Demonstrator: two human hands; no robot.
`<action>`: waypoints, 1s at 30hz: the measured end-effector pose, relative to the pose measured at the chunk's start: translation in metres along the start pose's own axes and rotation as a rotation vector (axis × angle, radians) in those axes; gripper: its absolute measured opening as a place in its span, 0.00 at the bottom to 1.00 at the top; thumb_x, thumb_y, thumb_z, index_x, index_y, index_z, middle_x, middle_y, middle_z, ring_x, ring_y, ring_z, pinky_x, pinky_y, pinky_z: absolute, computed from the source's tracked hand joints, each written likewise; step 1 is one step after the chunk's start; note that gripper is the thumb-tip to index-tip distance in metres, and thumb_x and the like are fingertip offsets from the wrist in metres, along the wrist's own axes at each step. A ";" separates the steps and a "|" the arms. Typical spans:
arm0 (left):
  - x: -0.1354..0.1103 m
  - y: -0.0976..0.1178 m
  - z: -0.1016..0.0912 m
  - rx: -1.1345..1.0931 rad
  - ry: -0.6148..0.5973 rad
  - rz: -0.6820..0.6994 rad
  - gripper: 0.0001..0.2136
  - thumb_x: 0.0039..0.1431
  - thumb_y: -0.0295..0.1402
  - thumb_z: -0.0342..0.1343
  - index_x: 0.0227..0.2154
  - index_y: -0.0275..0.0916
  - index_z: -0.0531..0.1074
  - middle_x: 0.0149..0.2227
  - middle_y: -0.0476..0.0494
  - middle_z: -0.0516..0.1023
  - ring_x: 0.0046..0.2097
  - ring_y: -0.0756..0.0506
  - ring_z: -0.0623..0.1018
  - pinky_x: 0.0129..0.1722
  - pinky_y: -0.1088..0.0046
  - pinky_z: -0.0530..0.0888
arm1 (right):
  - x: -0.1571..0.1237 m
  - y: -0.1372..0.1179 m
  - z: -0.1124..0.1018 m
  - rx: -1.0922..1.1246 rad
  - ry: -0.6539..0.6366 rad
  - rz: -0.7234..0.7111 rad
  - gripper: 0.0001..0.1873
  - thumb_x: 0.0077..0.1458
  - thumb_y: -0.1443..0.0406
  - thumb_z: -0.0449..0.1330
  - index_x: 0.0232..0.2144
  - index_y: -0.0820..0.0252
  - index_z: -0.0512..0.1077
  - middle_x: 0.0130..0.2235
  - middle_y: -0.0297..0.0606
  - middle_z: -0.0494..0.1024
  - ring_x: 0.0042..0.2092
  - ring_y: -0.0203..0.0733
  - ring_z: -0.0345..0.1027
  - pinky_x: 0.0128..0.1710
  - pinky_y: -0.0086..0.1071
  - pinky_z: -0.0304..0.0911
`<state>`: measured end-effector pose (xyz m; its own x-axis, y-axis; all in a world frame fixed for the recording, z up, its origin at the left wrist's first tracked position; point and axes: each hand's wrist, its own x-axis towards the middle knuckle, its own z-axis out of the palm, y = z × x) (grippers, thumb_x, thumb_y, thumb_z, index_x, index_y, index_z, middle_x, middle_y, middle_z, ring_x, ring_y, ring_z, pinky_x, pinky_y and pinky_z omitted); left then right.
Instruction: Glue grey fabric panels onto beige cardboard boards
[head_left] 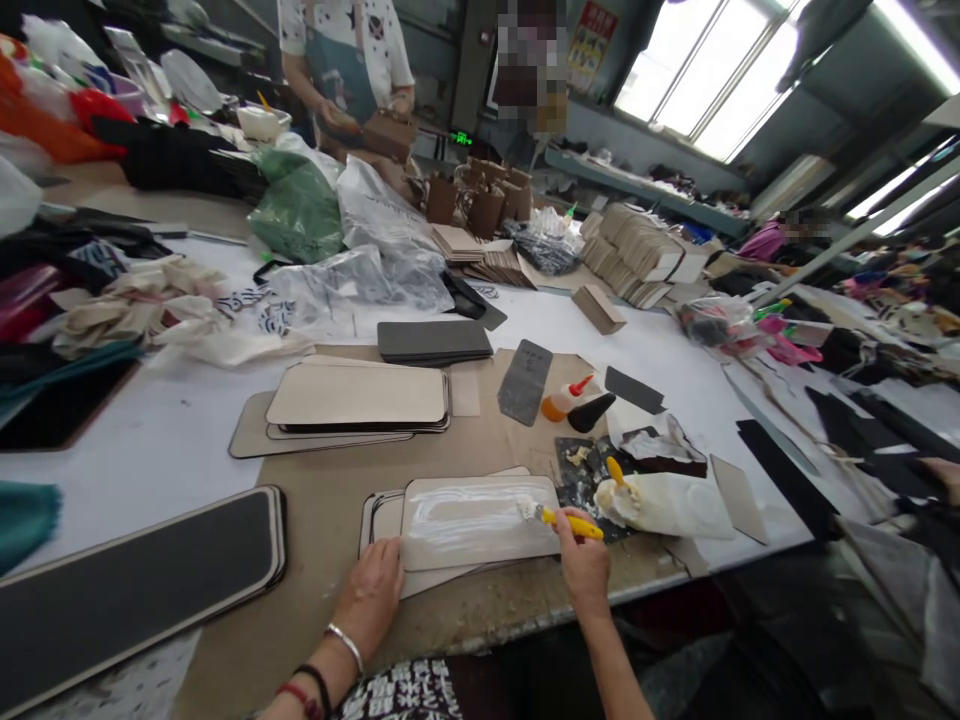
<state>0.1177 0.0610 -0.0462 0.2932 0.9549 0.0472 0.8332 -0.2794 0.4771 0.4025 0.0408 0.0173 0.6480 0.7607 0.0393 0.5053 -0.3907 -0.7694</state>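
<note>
Head view: the right hand (586, 570) holds a brush (580, 525) in its fingers, bristles on the white-smeared panel (465, 545), which lies atop other boards (384, 520). The left hand (373, 585) rests its fingers at the panel's left edge; whether they grip, I cannot tell.

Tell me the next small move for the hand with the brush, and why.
I'd probably draw the brush in the right hand toward the beige panel's right end: the white paste looks thick at the bristles but streaky elsewhere, and the left hand rests at the left edge, perhaps steadying it.
</note>
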 end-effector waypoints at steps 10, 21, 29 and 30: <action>0.000 0.010 -0.010 0.002 -0.002 -0.181 0.09 0.53 0.37 0.45 0.34 0.39 0.65 0.29 0.43 0.73 0.34 0.44 0.74 0.35 0.66 0.72 | 0.044 0.020 -0.015 0.054 0.035 -0.006 0.24 0.46 0.47 0.52 0.29 0.63 0.70 0.27 0.39 0.75 0.28 0.41 0.68 0.30 0.33 0.61; 0.006 0.025 -0.010 0.110 -0.118 -0.317 0.08 0.53 0.32 0.44 0.34 0.37 0.63 0.34 0.38 0.74 0.38 0.42 0.73 0.39 0.66 0.70 | 0.033 0.024 -0.045 -0.068 0.023 0.079 0.22 0.45 0.48 0.53 0.30 0.60 0.69 0.31 0.40 0.74 0.32 0.42 0.68 0.35 0.34 0.61; 0.014 0.035 -0.020 0.042 -0.171 -0.446 0.03 0.50 0.33 0.45 0.27 0.41 0.60 0.28 0.44 0.69 0.34 0.43 0.71 0.34 0.67 0.68 | 0.001 0.027 -0.047 -0.099 -0.012 -0.061 0.18 0.49 0.51 0.51 0.28 0.59 0.68 0.31 0.40 0.72 0.34 0.42 0.66 0.36 0.34 0.61; 0.015 0.034 -0.020 0.021 -0.171 -0.462 0.03 0.49 0.34 0.45 0.26 0.41 0.59 0.26 0.46 0.68 0.33 0.43 0.71 0.33 0.68 0.68 | 0.000 0.028 -0.046 -0.105 -0.014 -0.073 0.17 0.50 0.51 0.51 0.28 0.59 0.68 0.31 0.39 0.72 0.34 0.42 0.66 0.36 0.34 0.61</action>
<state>0.1413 0.0680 -0.0110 -0.0379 0.9499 -0.3104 0.9028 0.1657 0.3968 0.4425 0.0063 0.0253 0.5991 0.7963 0.0834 0.6086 -0.3853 -0.6936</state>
